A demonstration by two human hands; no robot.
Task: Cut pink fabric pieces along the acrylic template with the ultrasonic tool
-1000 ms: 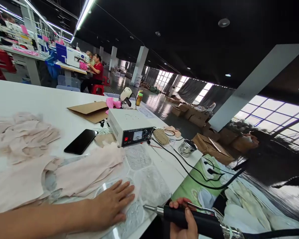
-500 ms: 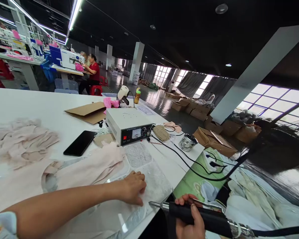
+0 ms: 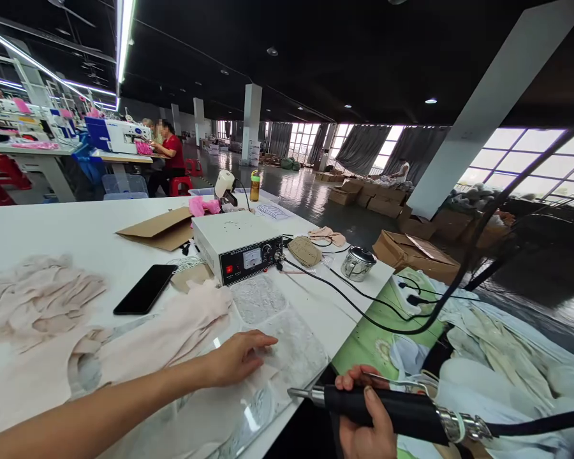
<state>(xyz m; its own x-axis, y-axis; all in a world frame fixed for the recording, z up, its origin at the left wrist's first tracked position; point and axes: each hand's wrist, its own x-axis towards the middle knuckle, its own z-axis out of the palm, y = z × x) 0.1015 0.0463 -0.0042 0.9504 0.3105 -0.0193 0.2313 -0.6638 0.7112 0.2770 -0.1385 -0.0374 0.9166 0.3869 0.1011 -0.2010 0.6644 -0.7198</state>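
Note:
My right hand is wrapped round a black handheld tool with a tapered metal tip and a cable at its rear. A thin metal implement lies along the same hand's fingers; I cannot make out its kind. The tool's tip points left, above the table edge. My left hand is open, palm down, fingers stretched out over pale pink fabric and a clear sheet. Whether its fingertips touch the sheet I cannot tell. More pale pink fabric spreads to the left.
A white control box stands behind my left hand, with a black cable looping right. A phone, folded cardboard and a lidded metal cup are on the table. White garments lie at the right. A person sits at a sewing machine.
My left hand's fingers have gone from curled to stretched out, and the hand has shifted slightly left. My right hand keeps hold of the tool. The camera view has tilted a little.

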